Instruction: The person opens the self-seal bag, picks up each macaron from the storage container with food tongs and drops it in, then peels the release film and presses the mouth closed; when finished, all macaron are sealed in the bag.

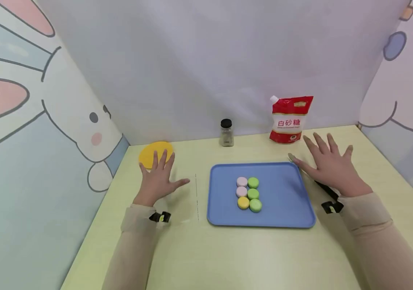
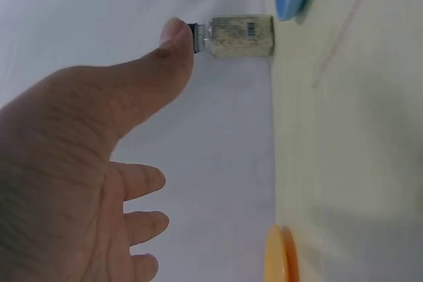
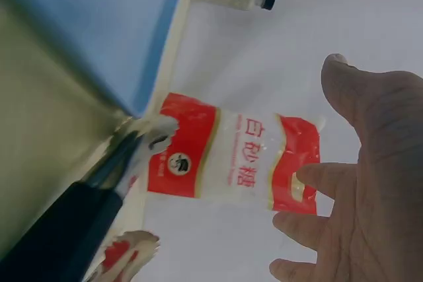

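My left hand (image 1: 157,181) is held over the table's left part with fingers spread, and holds nothing. Just beyond its fingertips lies a flat yellow-orange disc (image 1: 151,151). On the right, my right hand (image 1: 331,167) is also spread and bare, over a pair of tongs (image 3: 78,219) with black handles and scalloped metal ends. The hand partly hides these tongs in the head view. Between the hands, a blue tray (image 1: 279,193) carries macarons in two short columns: two pale pink ones (image 1: 241,182) and a yellow one (image 1: 243,202) beside three green ones (image 1: 253,194).
At the back stands a small glass jar (image 1: 227,137) with a black lid. To its right, a red and white sugar pouch (image 1: 289,121) with a white cap stands by the pale back wall (image 1: 199,72). Side walls with cartoon animals (image 1: 83,108) flank the table.
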Tool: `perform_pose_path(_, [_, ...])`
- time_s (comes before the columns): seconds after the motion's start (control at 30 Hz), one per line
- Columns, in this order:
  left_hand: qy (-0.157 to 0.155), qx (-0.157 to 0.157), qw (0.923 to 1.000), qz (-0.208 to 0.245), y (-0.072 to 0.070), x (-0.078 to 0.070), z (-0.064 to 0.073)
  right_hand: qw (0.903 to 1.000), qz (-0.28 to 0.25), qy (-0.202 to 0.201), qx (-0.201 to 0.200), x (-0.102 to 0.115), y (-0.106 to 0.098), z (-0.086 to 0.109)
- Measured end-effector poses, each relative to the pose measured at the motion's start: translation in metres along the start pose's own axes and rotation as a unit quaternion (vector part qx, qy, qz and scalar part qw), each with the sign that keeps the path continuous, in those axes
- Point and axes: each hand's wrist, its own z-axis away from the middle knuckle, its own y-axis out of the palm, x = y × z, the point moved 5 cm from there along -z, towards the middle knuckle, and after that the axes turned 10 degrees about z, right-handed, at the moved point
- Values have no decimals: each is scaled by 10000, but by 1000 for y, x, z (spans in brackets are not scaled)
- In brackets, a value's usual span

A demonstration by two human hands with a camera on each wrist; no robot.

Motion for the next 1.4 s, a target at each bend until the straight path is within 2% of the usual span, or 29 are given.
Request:
perform_pose_path(0.07, [29, 201, 9992, 354, 8, 8, 14, 9999, -35, 9, 143, -8, 10, 9])
perform_pose_path(0.13, [83, 507, 9948, 875, 21, 16, 25, 9995, -109, 20, 296, -17, 22, 17])
perform_pose_path(0.23, [161, 992, 9792, 1762, 42, 26, 34, 9982, -327, 162, 473, -30, 37, 25])
perform_pose_path(0.27, [210, 1105, 9740, 1965, 49, 28, 36, 9976, -453, 246, 458, -33, 41, 27])
perform_pose_path(0.33, [386, 1190, 9686, 2151, 60, 31, 36, 9957, -710, 405, 433, -39, 47, 30])
perform_pose_path(0.43, [662, 881, 9651, 2375, 71, 32, 32, 9928, -957, 675, 244, -47, 53, 32])
perform_pose_path(0.53, [800, 427, 9573, 2744, 78, 32, 26, 9917, -959, 857, 92, -54, 59, 33])
perform_pose_path(0.63, [757, 60, 9508, 3003, 82, 34, 23, 9902, -906, 1061, -67, -57, 63, 34])
perform_pose_path(0.83, [646, -578, 9456, 3135, 81, 38, 21, 9863, -927, 1364, -95, -56, 65, 34])
perform_pose_path(0.93, [517, -868, 9368, 3350, 78, 39, 19, 9870, -1066, 1182, -206, -52, 62, 31])
perform_pose_path(1.07, [86, -1208, 9099, 3967, 72, 40, 18, 9909, -1078, 655, -460, -40, 51, 29])
perform_pose_path(1.17, [-341, -1353, 8893, 4354, 67, 41, 18, 9942, -892, 23, -605, -16, 31, 26])
perform_pose_path(1.27, [-530, -1483, 8844, 4394, 59, 41, 14, 9952, -535, -737, -372, 22, 12, 17])
perform_pose_path(1.4, [-360, -1597, 8904, 4247, 56, 41, 8, 9894, -296, -1364, 411, 70, 2, -4])
